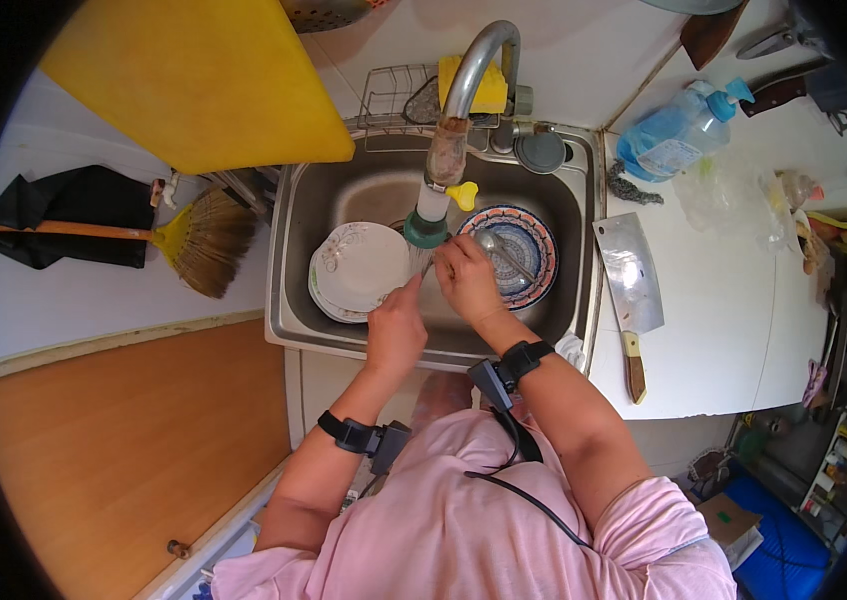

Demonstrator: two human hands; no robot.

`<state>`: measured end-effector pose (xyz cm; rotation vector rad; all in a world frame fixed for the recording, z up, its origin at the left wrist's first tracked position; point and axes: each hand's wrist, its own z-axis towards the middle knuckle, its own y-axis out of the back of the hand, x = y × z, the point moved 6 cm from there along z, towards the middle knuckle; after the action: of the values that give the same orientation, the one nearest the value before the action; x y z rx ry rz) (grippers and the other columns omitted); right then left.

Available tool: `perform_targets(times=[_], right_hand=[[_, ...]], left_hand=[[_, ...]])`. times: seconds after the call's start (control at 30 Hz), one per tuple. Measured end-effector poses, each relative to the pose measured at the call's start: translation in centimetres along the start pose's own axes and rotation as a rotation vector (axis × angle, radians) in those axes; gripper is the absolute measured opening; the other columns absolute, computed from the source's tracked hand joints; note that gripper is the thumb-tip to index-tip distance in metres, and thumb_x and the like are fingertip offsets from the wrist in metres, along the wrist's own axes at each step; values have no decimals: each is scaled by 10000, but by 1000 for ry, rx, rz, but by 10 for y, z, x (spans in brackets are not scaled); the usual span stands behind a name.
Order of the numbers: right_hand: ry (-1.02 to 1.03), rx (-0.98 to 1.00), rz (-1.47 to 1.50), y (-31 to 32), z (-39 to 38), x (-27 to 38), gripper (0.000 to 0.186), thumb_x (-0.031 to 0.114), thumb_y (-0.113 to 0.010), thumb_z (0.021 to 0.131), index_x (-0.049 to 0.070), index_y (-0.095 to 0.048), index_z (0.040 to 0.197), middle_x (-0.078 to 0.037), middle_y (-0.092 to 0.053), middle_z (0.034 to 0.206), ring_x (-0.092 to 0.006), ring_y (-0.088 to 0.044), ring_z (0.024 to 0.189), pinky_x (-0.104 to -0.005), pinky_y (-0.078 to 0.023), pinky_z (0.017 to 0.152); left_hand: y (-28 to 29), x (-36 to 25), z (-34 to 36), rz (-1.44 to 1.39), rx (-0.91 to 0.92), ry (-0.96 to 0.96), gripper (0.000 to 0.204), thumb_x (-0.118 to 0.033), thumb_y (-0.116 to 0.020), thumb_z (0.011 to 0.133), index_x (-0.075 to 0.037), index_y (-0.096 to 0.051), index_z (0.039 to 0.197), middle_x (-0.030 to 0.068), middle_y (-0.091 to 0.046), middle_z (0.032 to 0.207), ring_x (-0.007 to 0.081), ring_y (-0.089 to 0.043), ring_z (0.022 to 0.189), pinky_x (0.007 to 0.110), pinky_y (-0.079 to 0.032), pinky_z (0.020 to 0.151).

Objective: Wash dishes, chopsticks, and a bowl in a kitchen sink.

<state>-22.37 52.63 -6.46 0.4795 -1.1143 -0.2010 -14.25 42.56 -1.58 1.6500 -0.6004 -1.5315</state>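
Under the tap's green spray head (426, 230), water runs down onto my two hands, which nearly meet over the sink (287, 300). My left hand (399, 325) is closed, its fingertips on a thin, dark utensil (428, 267) whose kind I cannot make out. Closed on the other end of it is my right hand (468, 277), which hides most of it. Stacked white plates (356, 270) with a floral print lie to the left of the hands. On the right sits a patterned blue and orange bowl (542, 235) with a metal spoon (516, 262) in it.
A cleaver (632, 280) lies on the white counter (709, 330), right of the sink. Behind it stands a blue soap pump bottle (679, 130). A wire rack (384, 100) with a yellow sponge (489, 85) is behind the tap. A yellow board (204, 80) juts in at the upper left.
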Motion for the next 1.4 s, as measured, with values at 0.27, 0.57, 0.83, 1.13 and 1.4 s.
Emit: perform_targets(times=[0.27,0.57,0.83,1.13,1.4], right_hand=[[9,66,-33,-9,-6,4,78,14,-553,679,20,-565,756,-126,-513,740,-318,-530,666,-384,-450,600],[-150,73,-148,-6,2,-5,90,48,-565,676,25,-568,762,-138,-528,756,-330,-538,680,-389,-449,600],[-235,274,166,-25,-8,-2,83,54,-526,689,-8,-554,737,-175,-514,745,-349,-528,696,-398,-429,612],[-175,509,227,-17,-19,27,97,70,-534,697,4,-557,763,-170,-537,799,-349,-529,771,-395,-433,671],[-96,592,345,0,-35,3,100,68,-555,683,33,-563,776,-154,-528,792,-320,-534,757,-368,-432,680]], left_hand=[[-7,2,1,49,24,-34,320,48,-444,742,-12,-525,1047,200,-568,809,354,-559,731,380,-454,641],[-15,13,-4,-103,60,11,338,61,-384,773,-5,-517,1077,125,-534,688,177,-591,671,280,-463,615],[-56,63,-7,-618,90,320,311,-113,-336,905,6,-398,1186,114,-536,1036,190,-560,861,315,-483,706],[-83,61,3,-1866,76,842,313,-287,-330,906,-62,-438,1095,98,-482,1128,201,-499,987,335,-402,864],[-96,66,5,-1482,81,897,285,-75,-377,871,-34,-408,1152,107,-538,989,212,-516,960,315,-421,836]])
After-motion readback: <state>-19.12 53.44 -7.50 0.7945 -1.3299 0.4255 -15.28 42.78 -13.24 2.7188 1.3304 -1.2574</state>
